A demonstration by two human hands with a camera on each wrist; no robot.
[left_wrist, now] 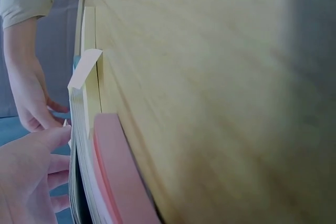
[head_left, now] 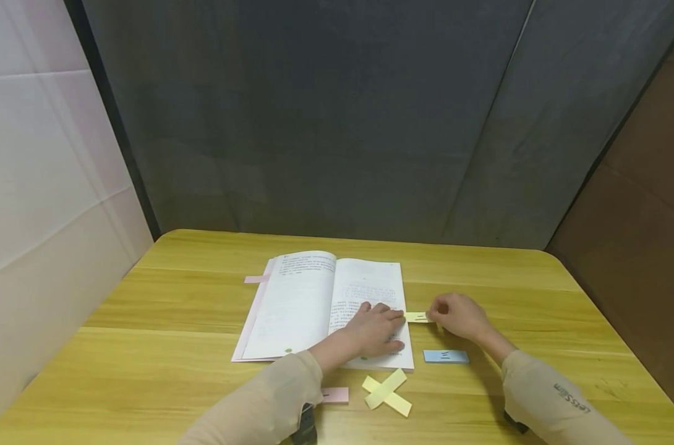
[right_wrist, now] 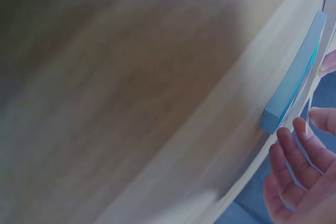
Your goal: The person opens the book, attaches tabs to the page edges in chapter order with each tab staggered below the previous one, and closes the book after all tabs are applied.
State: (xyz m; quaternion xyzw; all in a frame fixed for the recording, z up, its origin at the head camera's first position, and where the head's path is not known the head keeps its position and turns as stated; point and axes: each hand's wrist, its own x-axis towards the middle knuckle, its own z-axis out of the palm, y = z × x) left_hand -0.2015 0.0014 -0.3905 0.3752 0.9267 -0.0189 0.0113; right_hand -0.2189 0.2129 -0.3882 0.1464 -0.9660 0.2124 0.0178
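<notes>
An open book (head_left: 303,309) lies on the table, printed text on both pages. My left hand (head_left: 370,332) rests on its right page with the fingers spread, fingertips near the page's outer edge. From that edge sticks out a yellow sticky note (head_left: 416,317) with two dark strokes. My right hand (head_left: 460,316) pinches the note's outer end between thumb and finger; in the right wrist view the other fingers of this hand (right_wrist: 302,174) are loosely bent. A pink sticky note (head_left: 256,279) juts from the book's left side.
Below the right hand lies a blue sticky-note pad (head_left: 446,356) marked with three strokes. Two yellow strips (head_left: 386,392) cross each other in front of the book. A pink pad (head_left: 335,395) is partly hidden by the left sleeve. Dark panel (head_left: 337,123) behind the table.
</notes>
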